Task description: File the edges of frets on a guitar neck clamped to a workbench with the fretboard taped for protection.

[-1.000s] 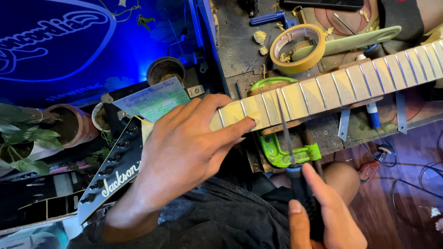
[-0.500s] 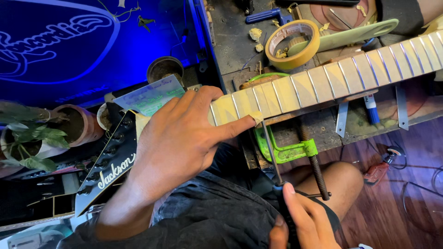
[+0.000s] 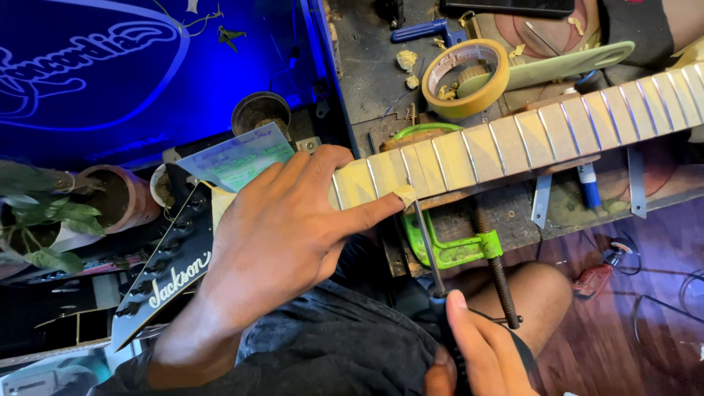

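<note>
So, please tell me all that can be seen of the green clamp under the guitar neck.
The green clamp is a bright green C-shaped frame, metal by its look, with a dark threaded screw pointing down towards the person's knee. It grips the worn bench edge below the guitar neck; a green piece above the neck may be its upper end. A thin metal tool crosses it. Neither hand touches it.

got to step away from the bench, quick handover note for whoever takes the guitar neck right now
Left hand presses down on the guitar neck near the black headstock, thumb by the taped fret edge.
Right hand grips a tool handle; its thin metal shaft reaches up to the fretboard edge.
The neck lies across the bench, with a green clamp below its edge.
Frets masked with tape; tape roll behind.
How many frets are finished cannot be told.
</note>
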